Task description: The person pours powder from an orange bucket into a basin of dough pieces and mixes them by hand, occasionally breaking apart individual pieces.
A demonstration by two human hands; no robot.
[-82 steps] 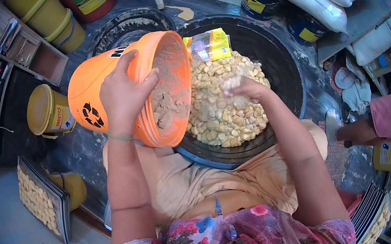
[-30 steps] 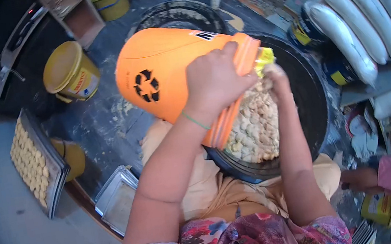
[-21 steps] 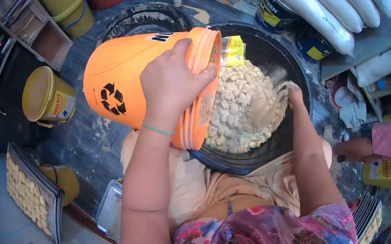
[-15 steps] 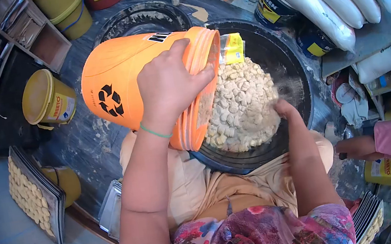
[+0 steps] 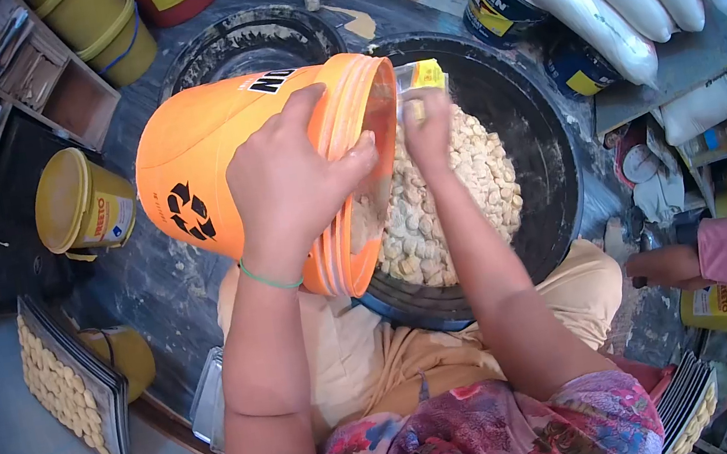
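Tipping the bucket (image 5: 214,155) on its side, I grip its rim with my left hand (image 5: 288,186) — fingers curled over the edge, wrist bent, mouth facing the basin (image 5: 537,138) just beyond. My right hand (image 5: 426,125) reaches to that mouth, fingers cupped, though I cannot tell whether it holds anything. Below it the pieces (image 5: 462,204) lie heaped in the basin, dusted with powder. This looks like the scooping-out step — next I'd judge the hand must rake what remains in the bucket onto the heap, with the bucket kept tilted.
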